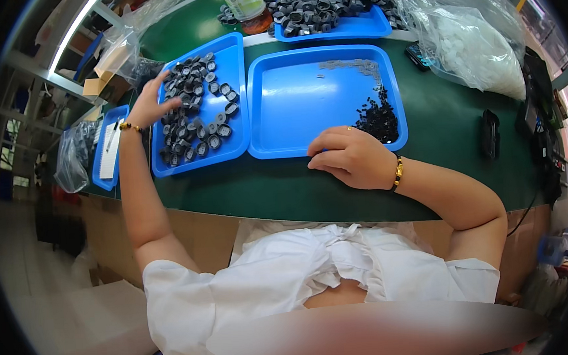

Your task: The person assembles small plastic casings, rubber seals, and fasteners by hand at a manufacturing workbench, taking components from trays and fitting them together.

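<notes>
Head view, largest to smallest. Green worktop (311,195) spans frame; person in white top seated at its near edge, both forearms coming up from below.

Blue trays: 4 counted. Centre tray (306,111) mostly bare, w/ heap of tiny black bits (379,119) at its right side and a thin line of grey bits (355,66) near its far edge; left tray (231,50) holds dark ring-shaped caps (195,111), too many to count, spread along tray's long axis which runs near-to-far; far tray (353,27) piled w/ same kind of caps; small tray (103,149) at far left carries a white sheet.

Bags: clear bag of white parts (471,42) at right; clear bag of dark parts (71,158) at far left edge. 1 bottle w/ green label (244,1) behind trays. 1 dark flat object (489,132) on worktop right of centre tray.

Hands: left hand (149,101) fingers spread, palm down, resting on far-left part of the cap pile, touching caps; caps lie directly under and to its right. Right hand (351,157) loosely curled, fingertips at near rim of centre tray; cannot tell if it pinches anything; tiny black bits lie just beyond and right of it, apart. Left hand is the nearer one to the caps; right hand nearer the black bits.

Wrists: 2 bracelets, 1 each.
</notes>
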Demonstrator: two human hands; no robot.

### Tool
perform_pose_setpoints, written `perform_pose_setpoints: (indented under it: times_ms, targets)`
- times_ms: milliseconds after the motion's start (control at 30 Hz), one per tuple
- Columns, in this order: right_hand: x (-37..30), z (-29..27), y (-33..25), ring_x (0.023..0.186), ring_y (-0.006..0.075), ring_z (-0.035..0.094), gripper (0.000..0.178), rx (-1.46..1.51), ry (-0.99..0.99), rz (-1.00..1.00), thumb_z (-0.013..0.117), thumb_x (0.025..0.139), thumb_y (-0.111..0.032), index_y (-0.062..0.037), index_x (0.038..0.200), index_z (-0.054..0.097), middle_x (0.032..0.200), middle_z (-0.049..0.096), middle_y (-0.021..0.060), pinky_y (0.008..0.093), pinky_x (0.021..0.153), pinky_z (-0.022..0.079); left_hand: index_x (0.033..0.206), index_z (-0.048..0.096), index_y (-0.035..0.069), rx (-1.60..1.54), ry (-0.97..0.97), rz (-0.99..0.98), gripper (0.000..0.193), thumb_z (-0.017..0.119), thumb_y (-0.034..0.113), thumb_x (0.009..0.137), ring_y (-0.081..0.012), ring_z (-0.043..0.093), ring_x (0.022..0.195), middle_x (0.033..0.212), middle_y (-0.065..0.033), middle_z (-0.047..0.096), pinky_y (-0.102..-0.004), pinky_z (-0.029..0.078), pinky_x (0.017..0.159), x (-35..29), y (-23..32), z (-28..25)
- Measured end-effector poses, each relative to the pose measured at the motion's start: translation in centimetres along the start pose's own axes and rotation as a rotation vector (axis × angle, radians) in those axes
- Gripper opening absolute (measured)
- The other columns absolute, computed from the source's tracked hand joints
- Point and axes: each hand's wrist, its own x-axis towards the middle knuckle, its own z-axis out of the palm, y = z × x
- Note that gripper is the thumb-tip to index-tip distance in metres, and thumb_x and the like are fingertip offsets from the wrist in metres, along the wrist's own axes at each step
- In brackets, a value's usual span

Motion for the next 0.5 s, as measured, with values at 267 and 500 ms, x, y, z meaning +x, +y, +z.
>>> perform_pose_setpoints:
  times_ms: [267, 500]
  targets:
    - [-0.2, 0.0, 0.0, 0.101, 0.0227, 0.061, 0.009, -0.015, -0.056, 0.043, 0.067, 0.082, -0.006, -0.0081, 0.090, 0.066, 0.105, 0.064, 0.0038, 0.0354, 0.084, 0.050, 0.156, 0.015, 0.024, -0.198, -0.468, -0.292, 0.123, 0.092, 0.037, 0.062, -0.0367, 0.056, 0.115, 0.140, -0.0255, 0.040, -0.0386, 0.059, 0.075, -4.9, 5.5, 1.1]
    - [0.1, 0.1, -0.3, 0.101, 0.0227, 0.061, 0.009, -0.037, -0.049, 0.038, 0.067, 0.080, -0.006, -0.0084, 0.088, 0.067, 0.105, 0.064, 0.0033, 0.0356, 0.084, 0.050, 0.148, 0.038, 0.012, -0.342, -0.092, -0.438, 0.097, 0.090, 0.026, 0.067, -0.0305, 0.062, 0.105, 0.134, -0.0215, 0.044, -0.0356, 0.059, 0.068, -1.1, 4.2, 4.4]
